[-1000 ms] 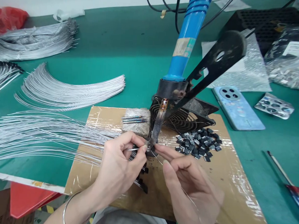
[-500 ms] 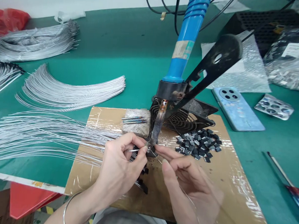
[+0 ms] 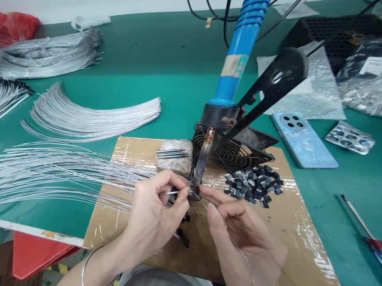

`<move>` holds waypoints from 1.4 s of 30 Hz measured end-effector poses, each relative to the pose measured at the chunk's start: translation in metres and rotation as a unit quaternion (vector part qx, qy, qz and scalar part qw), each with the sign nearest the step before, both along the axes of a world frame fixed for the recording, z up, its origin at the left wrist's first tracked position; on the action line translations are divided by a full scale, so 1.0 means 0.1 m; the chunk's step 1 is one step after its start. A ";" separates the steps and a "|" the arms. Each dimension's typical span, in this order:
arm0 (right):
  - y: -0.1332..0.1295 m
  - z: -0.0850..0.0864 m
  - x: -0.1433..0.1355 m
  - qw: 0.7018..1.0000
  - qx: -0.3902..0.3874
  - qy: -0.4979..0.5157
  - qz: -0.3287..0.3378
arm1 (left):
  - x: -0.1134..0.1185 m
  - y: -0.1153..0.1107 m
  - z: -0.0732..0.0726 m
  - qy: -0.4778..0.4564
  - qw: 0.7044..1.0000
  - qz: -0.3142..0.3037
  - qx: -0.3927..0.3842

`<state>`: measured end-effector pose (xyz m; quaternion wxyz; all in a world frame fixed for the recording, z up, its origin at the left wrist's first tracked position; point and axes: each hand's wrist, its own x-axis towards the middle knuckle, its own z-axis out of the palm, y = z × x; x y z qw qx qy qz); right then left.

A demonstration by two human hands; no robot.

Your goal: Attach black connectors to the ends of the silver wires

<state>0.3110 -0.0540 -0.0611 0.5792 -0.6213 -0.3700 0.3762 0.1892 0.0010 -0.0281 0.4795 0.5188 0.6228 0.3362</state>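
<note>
My left hand (image 3: 158, 209) pinches a thin grey wire (image 3: 170, 193) between thumb and fingertips, its end close under the iron's tip. In my right hand (image 3: 243, 242), thumb and fingers close on a fine strand of solder wire (image 3: 204, 205), which trails down over the palm. A soldering iron (image 3: 203, 160) with a blue handle points down in a black holder (image 3: 219, 115), its tip between my two hands. The exact contact at the tip is hidden by my fingers. Below the left hand, several wires with black connectors (image 3: 182, 237) lie on the cardboard.
Loose grey wires (image 3: 66, 171) spread to the left, with a curved bundle (image 3: 93, 117) behind them. Small black connectors (image 3: 254, 183) are heaped on the cardboard (image 3: 288, 235) at right, before a black fan (image 3: 231, 155). A blue phone (image 3: 305, 139) and a screwdriver-like tool (image 3: 361, 220) lie further right.
Almost nothing differs. The view has shifted very slightly, and both hands keep their hold near the iron's tip.
</note>
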 end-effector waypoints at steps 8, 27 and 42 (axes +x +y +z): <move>0.00 0.05 -0.03 1.000 -0.005 0.013 -0.008 | -0.02 0.00 0.00 -0.010 1.000 -0.002 0.001; 0.00 -0.10 0.03 0.998 0.043 -0.044 0.021 | -0.02 0.00 -0.02 -0.015 1.000 -0.006 -0.017; 0.00 -0.10 0.04 0.997 0.046 -0.055 0.021 | -0.01 0.01 -0.01 -0.010 1.000 -0.011 -0.004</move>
